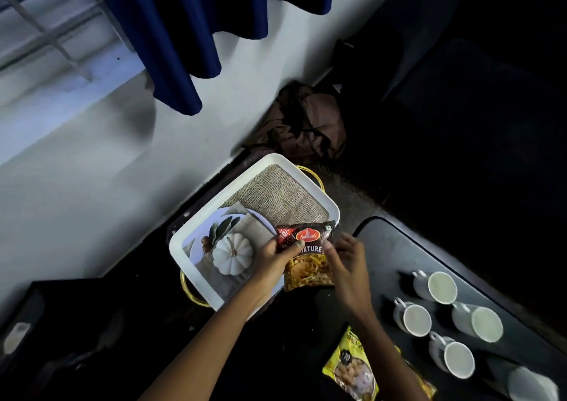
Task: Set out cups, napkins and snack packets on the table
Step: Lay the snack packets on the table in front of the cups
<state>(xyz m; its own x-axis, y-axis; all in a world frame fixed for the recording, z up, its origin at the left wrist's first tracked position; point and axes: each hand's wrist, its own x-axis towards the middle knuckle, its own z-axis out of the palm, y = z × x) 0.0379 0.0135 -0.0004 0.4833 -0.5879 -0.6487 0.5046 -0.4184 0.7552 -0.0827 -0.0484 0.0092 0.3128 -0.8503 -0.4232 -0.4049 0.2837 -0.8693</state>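
A dark red and orange snack packet [306, 256] is held over the lower right corner of a white tray [245, 182]. My left hand [274, 256] grips the packet's left side, thumb on its front. My right hand [346, 262] pinches its right edge. A yellow snack packet [352, 367] lies on the dark table [395, 247] under my right forearm. Several white cups [412, 319] stand on the table at the right, mouths toward me. I see no napkins.
The tray has gold handles and a printed base showing a white pumpkin [231, 256] and burlap. A brown bag [306, 121] lies on the floor by the white wall. A blue curtain [190, 32] hangs above. Dark furniture fills the right side.
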